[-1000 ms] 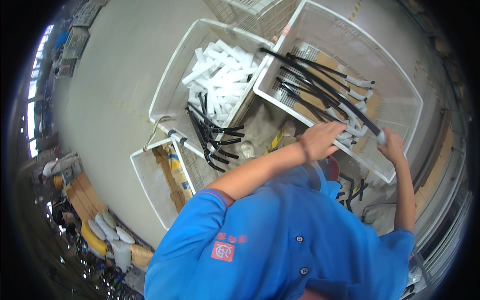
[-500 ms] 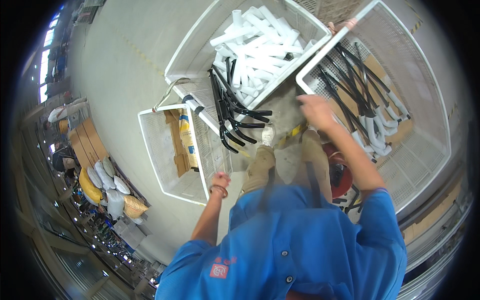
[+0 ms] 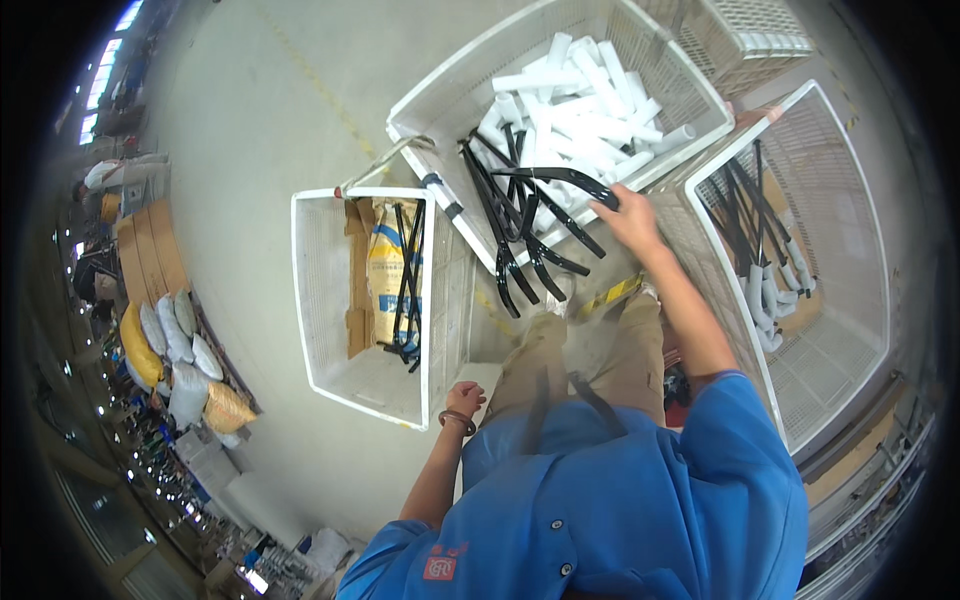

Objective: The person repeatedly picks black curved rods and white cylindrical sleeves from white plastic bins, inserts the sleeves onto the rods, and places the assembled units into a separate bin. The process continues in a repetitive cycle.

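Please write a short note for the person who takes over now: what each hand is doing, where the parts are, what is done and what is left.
Right hand: reaches into the middle crate and touches one of the black bent rods; whether it grips it I cannot tell.
Left hand: empty, loosely closed, beside the near corner of the left crate.
Parts: white tubes fill the far part of the middle crate, black rods the near part. The left crate holds a few black rods, a yellow bag and cardboard. The right crate holds rods with tubes fitted on.
Done: some rods fitted.
Left: many loose rods and tubes.
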### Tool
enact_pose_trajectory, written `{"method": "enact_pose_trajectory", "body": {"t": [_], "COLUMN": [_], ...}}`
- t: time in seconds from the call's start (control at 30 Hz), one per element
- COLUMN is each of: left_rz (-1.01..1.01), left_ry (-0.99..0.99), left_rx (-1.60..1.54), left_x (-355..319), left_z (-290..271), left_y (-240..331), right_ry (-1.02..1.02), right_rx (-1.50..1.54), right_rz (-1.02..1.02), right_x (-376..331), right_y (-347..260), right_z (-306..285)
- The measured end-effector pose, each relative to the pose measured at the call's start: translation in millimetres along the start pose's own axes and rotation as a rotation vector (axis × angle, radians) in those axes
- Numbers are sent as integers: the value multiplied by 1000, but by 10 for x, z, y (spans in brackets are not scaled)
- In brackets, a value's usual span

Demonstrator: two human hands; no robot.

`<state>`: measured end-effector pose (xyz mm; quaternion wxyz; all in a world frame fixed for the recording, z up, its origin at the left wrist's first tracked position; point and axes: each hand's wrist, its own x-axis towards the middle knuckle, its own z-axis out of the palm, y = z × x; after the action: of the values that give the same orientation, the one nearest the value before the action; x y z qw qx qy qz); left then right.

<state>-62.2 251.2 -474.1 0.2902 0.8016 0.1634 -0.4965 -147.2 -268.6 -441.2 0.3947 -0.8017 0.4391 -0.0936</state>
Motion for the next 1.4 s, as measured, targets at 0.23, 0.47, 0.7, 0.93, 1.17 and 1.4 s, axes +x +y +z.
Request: {"method": "enact_pose_trajectory", "body": {"t": [0.23,0.47,0.7,0.93,1.17,1.4], "left_rz": [1104,1928,1617,1372,1173,1382], "left_ry": [-155,-1338,-1464,-847,-756,-423], "left_rx": [287,538,945,1644,826,628], "left_x": [-658,-3624,-3664,-1242,-590,-413], "left_z": [566,1968,3287,3788,3554,3643], "left_y": [2456,3558,2294,1394,965,1049], "right_ry": [92,373,340,460,294,113], "right_rx": [-80,-237,-178,92,380,420], "right_rz": [-175,-89,57,1049,1373,1581], "right_x": [-2109,-4405,-4612,-5363,-4710,-4045], "right_y": [-1084,-1915,-353,2921,5126,6460], "right_z": [-2835,-3896,-2801,-523,1628,2811]}}
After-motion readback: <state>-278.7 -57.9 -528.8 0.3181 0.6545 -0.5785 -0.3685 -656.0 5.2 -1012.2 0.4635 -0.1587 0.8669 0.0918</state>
